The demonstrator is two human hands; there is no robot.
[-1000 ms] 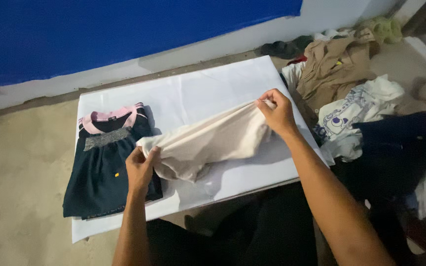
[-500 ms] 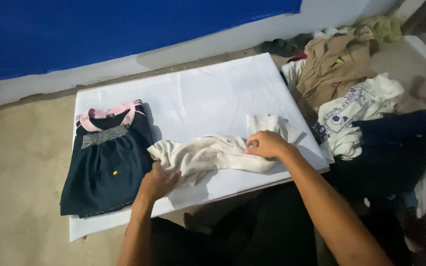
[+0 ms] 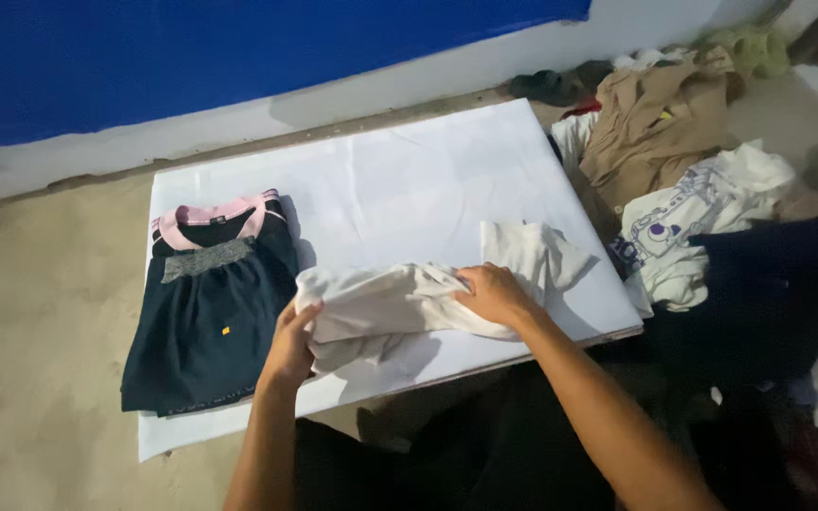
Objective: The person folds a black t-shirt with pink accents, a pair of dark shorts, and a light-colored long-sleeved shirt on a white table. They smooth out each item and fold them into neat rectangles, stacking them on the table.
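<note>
Cream-white garment [image 3: 400, 308], crumpled and bunched lengthwise, left end pinched in left-hand fingers [image 3: 301, 320], middle pressed flat under right-hand fingers [image 3: 473, 281], loose flap spread just beyond those fingertips

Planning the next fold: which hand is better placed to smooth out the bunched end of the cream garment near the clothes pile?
Right. The right hand rests on the cream garment beside that bunched end, while the left hand grips the opposite end.
</note>
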